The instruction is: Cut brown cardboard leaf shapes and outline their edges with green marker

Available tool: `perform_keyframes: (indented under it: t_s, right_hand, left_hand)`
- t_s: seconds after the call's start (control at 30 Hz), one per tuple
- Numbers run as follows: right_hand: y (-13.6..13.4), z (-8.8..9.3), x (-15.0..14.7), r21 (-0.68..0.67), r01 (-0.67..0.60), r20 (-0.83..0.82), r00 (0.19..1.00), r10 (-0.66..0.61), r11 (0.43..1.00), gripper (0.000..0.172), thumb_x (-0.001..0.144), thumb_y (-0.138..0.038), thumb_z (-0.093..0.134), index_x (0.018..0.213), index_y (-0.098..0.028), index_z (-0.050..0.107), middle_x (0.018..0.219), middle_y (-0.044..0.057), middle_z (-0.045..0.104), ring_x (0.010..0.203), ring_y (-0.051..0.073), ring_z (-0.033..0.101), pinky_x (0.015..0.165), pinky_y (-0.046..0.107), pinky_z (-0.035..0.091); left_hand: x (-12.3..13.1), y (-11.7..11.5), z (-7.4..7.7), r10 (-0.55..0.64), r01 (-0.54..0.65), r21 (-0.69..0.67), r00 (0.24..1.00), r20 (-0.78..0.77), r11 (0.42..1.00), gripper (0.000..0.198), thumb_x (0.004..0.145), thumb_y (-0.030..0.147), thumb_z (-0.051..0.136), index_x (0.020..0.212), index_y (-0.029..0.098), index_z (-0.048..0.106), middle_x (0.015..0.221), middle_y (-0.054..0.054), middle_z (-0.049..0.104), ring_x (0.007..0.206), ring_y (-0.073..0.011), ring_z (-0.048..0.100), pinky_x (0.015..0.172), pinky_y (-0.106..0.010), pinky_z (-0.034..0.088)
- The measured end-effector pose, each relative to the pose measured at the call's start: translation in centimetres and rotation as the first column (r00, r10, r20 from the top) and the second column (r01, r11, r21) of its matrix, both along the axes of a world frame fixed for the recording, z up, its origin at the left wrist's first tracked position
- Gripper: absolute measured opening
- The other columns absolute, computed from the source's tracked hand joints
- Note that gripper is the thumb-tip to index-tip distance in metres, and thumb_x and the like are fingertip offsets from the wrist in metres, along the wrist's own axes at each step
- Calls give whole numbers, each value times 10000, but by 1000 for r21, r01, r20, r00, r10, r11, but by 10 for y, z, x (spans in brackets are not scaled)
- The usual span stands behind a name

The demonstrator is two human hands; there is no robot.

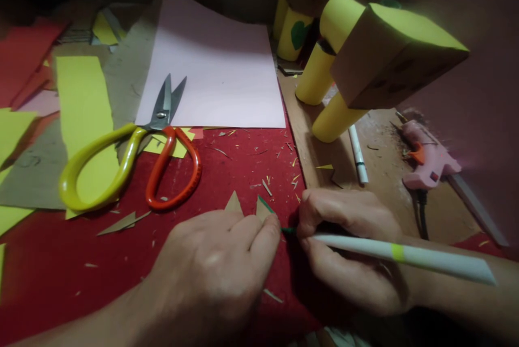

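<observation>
My left hand [221,266] rests low in the middle, its fingers pressed down on a small tan cardboard piece [263,207] with pointed tips and a green-coloured edge, lying on red paper [60,271]. Right beside it, my right hand [348,244] is closed round a long white marker [405,255] with a yellow-green band. The marker's green tip touches the cardboard piece at the left fingertips.
Scissors [133,158] with one yellow and one orange handle lie open to the upper left. A white sheet [214,66] lies behind. A cardboard figure with yellow legs [365,60], a white pen [358,155] and a pink glue gun [427,158] are on the right. Paper scraps lie about.
</observation>
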State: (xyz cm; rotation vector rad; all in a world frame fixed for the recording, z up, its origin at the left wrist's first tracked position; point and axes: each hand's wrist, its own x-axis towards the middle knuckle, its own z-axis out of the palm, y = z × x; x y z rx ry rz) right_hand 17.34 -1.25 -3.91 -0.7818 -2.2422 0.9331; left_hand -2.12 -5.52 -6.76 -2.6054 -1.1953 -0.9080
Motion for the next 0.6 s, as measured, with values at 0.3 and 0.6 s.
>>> perform_keyframes:
  t_s: [0.3,0.6]
  right_hand:
    - [-2,3,-1,-36,83,79,994,-80,996,196,687,33,509,676,-162,509,583,-54,506,492,48,429,466,198,333]
    - [-2,4,-1,-12,56,67,996,-55,998,199,675,19,498,680,-180,485,585,-52,493,493,62,428,473,213,336]
  left_hand:
    - [-1,1,2,-12,11,-25,1000,-26,1000,282,927,99,322,982,82,598,655,-30,618,516,-154,497,461,-301,363]
    - [1,2,2,-11,10,-36,1000,-19,999,281,907,91,336,986,90,606,669,-43,638,496,-150,474,436,-310,347]
